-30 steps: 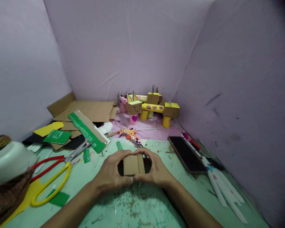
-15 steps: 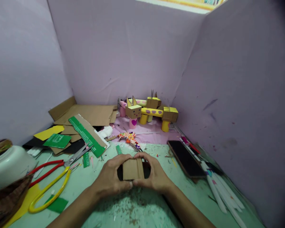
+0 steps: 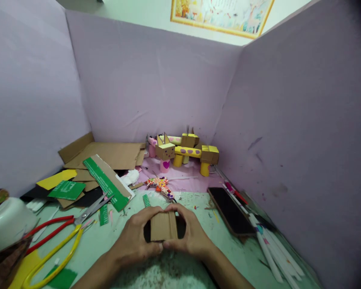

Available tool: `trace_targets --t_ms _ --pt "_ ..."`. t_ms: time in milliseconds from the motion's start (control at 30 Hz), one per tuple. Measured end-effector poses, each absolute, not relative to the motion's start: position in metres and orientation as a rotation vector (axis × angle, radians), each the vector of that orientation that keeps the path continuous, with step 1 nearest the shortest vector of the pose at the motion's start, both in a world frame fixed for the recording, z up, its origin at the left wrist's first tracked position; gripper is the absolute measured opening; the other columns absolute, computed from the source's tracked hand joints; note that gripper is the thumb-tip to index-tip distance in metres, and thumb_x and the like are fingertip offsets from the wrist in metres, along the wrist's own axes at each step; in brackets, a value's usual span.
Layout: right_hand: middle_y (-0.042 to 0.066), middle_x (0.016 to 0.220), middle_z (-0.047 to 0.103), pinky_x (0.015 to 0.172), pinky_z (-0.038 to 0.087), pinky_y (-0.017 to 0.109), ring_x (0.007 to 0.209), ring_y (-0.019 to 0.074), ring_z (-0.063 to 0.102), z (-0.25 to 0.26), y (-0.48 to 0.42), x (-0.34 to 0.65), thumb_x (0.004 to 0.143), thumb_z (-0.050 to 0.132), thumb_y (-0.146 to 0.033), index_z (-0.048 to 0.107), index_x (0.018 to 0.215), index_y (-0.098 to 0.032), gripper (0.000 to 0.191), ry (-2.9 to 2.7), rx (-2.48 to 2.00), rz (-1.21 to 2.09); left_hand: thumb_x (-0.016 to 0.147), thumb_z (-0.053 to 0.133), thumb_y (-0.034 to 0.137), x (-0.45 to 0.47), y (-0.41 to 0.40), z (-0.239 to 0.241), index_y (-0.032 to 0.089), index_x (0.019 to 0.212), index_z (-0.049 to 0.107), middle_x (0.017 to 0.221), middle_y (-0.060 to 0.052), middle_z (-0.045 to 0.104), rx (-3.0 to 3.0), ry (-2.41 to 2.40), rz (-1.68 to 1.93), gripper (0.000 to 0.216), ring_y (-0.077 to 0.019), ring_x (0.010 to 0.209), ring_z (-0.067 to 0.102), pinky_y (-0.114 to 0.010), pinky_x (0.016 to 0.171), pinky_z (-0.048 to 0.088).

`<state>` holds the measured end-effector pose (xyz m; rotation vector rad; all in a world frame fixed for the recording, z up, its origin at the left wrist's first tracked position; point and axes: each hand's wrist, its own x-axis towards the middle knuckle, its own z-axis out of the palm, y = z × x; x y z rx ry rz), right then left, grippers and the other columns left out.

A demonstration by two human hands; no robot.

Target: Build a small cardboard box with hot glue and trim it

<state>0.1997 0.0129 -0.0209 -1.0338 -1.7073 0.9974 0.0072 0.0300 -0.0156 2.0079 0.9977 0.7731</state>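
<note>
A small folded piece of brown cardboard [image 3: 163, 226] is held low over the green tabletop, between both hands. My left hand [image 3: 140, 233] grips it from the left, fingers along the far edge and thumb at the near edge. From the right, my right hand [image 3: 189, 230] curls round it the same way. The thumbs nearly meet at the near edge. Just beyond the hands lie a green cardboard scrap [image 3: 146, 200] and a glue gun [image 3: 160, 184] with a colourful pattern.
Red-handled scissors [image 3: 78, 220], yellow-handled pliers [image 3: 57, 257] and cardboard scraps [image 3: 108, 182] lie left, beside a white pot [image 3: 9, 220]. Cardboard-and-tube animals [image 3: 165, 151] stand at the back. A phone [image 3: 231, 210] and white glue sticks [image 3: 276, 249] lie right. Lilac panels [image 3: 153, 80] enclose the table.
The camera view has tilted up, bringing more of the framed picture above the back panel into sight. Both hands keep the same hold on the cardboard piece.
</note>
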Motion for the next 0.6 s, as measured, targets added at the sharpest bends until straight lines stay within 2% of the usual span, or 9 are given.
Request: trace_targets --t_ms 600 --pt "0.005 0.099 0.064 0.074 0.052 0.033 0.088 0.0239 0.063 -0.0238 0.0122 0.1991 0.052 0.081 -0.05 0.057 0.102 -0.022 0.062 -1.708 -1.0 0.939 0.06 0.067 0.044 0.0064 0.0278 -0.019 0.02 0.115 0.057 0.111 -0.01 0.066 2.071 0.988 0.826 0.06 -0.0313 0.099 0.062 -0.045 0.087 0.049"
